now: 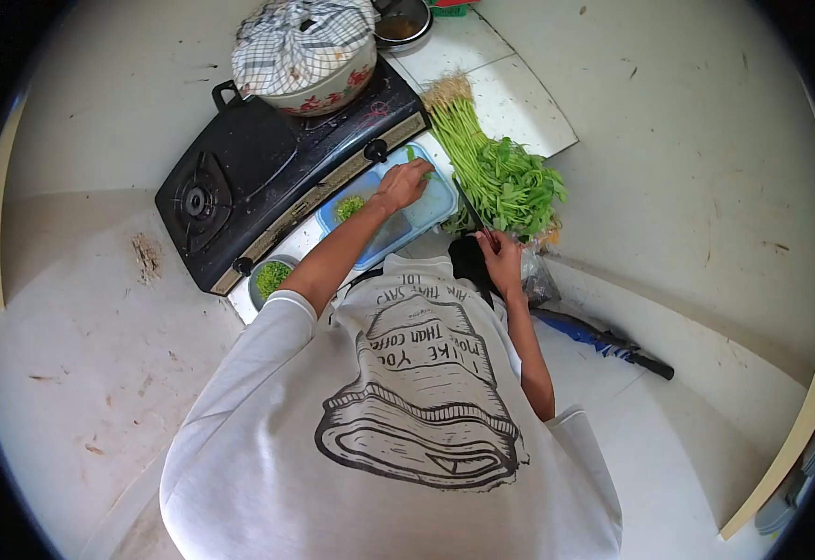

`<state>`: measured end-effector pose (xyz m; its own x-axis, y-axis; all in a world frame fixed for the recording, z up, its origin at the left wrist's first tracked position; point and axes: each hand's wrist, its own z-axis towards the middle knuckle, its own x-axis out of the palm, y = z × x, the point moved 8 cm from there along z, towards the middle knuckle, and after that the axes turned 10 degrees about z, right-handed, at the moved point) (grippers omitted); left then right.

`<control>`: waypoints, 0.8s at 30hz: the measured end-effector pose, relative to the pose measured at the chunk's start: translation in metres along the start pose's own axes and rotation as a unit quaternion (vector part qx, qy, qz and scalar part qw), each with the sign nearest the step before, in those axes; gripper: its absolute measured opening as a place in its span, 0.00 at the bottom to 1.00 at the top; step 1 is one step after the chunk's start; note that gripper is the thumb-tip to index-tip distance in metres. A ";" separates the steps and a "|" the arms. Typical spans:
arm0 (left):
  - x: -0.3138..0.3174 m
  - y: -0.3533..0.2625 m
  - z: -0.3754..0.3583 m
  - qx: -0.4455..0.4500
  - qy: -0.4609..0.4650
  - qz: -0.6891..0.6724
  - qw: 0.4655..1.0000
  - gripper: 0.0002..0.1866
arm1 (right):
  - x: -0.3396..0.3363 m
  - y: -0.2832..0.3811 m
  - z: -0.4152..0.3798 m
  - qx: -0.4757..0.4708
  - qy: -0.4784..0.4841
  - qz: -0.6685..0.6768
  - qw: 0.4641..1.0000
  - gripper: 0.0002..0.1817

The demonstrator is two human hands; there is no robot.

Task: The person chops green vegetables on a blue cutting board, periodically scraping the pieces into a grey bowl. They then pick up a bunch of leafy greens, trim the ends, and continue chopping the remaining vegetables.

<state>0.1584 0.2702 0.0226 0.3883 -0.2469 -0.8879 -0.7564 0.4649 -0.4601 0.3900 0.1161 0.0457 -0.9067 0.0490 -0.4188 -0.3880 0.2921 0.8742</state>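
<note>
My left hand (404, 184) is over the right part of a blue tray (438, 207), its fingers pinched on a bit of green leaf (411, 153). My right hand (501, 259) is closed round the handle of a knife, whose thin dark blade (469, 207) points up and left beside the tray's right edge. Chopped greens (348, 207) lie in the tray's left part. A big bunch of leafy stems (491, 168), roots at the top, lies right of the tray. A round bowl (256, 285) of chopped greens stands at the lower left.
Behind the tray is a black gas stove (258, 154) bearing a large cloth-covered pot (328, 91). A dark pan (403, 23) stands beyond it. To the right of my right hand are a clear plastic bag (540, 280) and a blue and black long object (594, 336).
</note>
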 end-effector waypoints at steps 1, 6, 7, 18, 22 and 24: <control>0.004 0.000 0.001 0.002 0.000 0.010 1.000 0.16 | -0.004 -0.001 -0.003 0.001 -0.010 0.010 1.000 0.20; 0.014 0.001 -0.002 0.009 -0.009 0.041 0.999 0.12 | -0.019 -0.016 -0.008 0.000 -0.043 0.049 0.998 0.21; 0.011 0.000 -0.005 0.017 -0.028 0.029 0.999 0.11 | -0.020 -0.019 -0.009 0.011 -0.039 0.035 0.999 0.21; -0.020 0.021 -0.048 -0.048 -0.070 -0.084 0.993 0.08 | -0.015 -0.022 -0.005 0.012 -0.009 -0.011 1.000 0.22; -0.010 0.020 -0.053 -0.030 -0.010 -0.060 0.998 0.10 | -0.015 -0.015 -0.002 -0.003 -0.006 -0.003 1.000 0.22; -0.007 0.016 -0.052 -0.019 0.023 -0.040 0.999 0.11 | -0.015 -0.011 -0.002 -0.024 -0.011 0.004 1.000 0.22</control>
<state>0.1158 0.2352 0.0220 0.4239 -0.3214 -0.8468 -0.7440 0.4095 -0.5279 0.4076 0.1106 0.0432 -0.9062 0.0719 -0.4167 -0.3887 0.2464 0.8878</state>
